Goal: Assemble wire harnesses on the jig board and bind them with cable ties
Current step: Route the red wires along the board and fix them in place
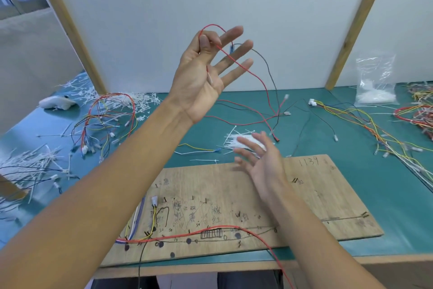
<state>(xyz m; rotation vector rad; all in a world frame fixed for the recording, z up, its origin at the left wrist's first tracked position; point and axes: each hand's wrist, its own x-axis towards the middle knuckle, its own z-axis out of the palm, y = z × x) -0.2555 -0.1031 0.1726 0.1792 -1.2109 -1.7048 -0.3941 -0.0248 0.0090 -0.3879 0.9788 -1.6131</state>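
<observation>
**Inspector:** Left hand (201, 77) raised well above the surface (386, 183), thumb and forefinger pinching a red wire (248, 72); remaining fingers spread; a black wire (269, 70) hangs alongside it. Right hand (260, 157) slack and empty, blurred, above the loose cable ties (234, 141) just beyond the jig board (316, 195).

**Supervisor:** Risks?

**Inspector:** In my judgement, three; the pinch looks light, so the red wire may slip and drop among the strays on the surface; red and black trail down together, so they may tangle or drag neighbours when lowered; a routed red lead (210, 229) already lies on the board, so the new one could be laid along the wrong path.
</observation>
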